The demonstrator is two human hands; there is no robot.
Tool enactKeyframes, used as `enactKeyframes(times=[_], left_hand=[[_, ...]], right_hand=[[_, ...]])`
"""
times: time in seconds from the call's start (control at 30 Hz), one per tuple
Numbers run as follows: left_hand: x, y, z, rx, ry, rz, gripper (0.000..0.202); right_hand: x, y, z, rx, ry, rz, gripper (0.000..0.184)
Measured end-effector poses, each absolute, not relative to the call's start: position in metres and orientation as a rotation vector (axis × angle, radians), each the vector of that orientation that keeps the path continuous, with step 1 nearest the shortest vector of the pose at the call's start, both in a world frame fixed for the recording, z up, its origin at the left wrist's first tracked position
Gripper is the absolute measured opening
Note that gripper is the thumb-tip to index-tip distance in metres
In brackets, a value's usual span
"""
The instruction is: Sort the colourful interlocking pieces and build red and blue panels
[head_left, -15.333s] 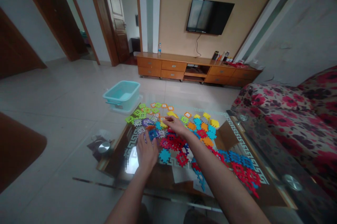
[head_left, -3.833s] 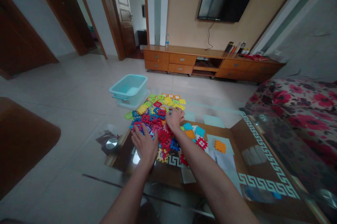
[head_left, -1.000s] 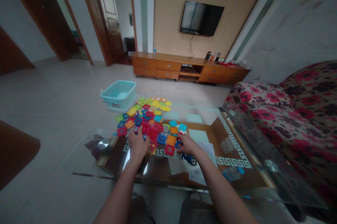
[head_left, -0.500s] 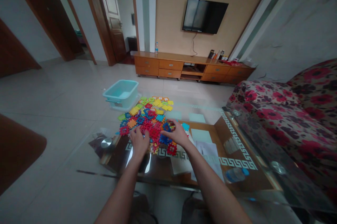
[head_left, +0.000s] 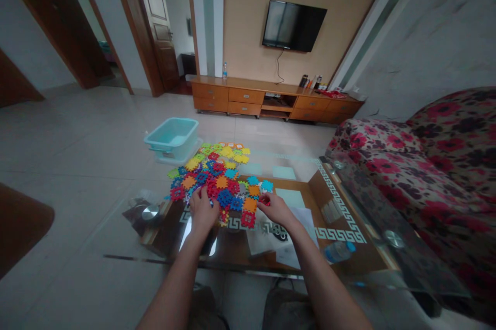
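Note:
Colourful interlocking plastic tiles with notched edges lie heaped on the glass table. My left hand (head_left: 203, 211) rests at the near left side of the heap, beside a blue tile (head_left: 224, 197). Its fingers are bent, with a gap between thumb and forefinger, and no held tile shows; the fingertips are partly hidden. To the right of the heap, my right hand (head_left: 276, 209) pinches a small red tile (head_left: 265, 200). Close to that hand lie an orange tile (head_left: 250, 205), a red square tile (head_left: 248, 219) and a light blue tile (head_left: 267, 185).
A turquoise plastic tub (head_left: 173, 139) stands beyond the heap at the left. Papers (head_left: 308, 219) and a water bottle (head_left: 339, 252) are at the right of the glass table (head_left: 236, 252). Further off are a flowered sofa (head_left: 387, 165), a low cabinet (head_left: 244, 95) and a wall television (head_left: 294, 25).
My right hand has moved right, off the heap, with a red tile in its fingers. An orange tile and blue tiles are now uncovered. The left hand stays by the heap.

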State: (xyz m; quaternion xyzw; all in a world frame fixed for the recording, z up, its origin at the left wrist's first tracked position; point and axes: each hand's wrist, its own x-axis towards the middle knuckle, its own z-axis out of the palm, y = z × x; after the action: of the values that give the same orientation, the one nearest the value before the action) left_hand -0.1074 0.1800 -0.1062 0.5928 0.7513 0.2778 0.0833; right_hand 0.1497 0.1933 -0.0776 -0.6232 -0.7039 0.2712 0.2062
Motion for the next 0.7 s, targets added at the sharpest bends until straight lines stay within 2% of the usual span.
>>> enactKeyframes(times=[0.23,0.4,0.57,0.7], left_hand=[[-0.099,0.165,-0.1,1.993,2.143,0.635,0.047],[-0.085,0.161,-0.093,2.206,1.933,0.599,0.047],[-0.055,0.152,-0.088,2.335,1.521,0.522,0.034],[-0.032,0.141,-0.092,2.455,1.161,0.453,0.038]], right_hand=[[0.162,0.15,-0.076,-1.942,-2.118,0.736,0.032],[0.161,0.156,-0.092,-2.006,-2.063,0.521,0.055],[0.156,0.164,-0.104,-1.974,-2.054,0.455,0.058],[0.155,0.167,-0.107,-1.962,-2.051,0.432,0.058]])
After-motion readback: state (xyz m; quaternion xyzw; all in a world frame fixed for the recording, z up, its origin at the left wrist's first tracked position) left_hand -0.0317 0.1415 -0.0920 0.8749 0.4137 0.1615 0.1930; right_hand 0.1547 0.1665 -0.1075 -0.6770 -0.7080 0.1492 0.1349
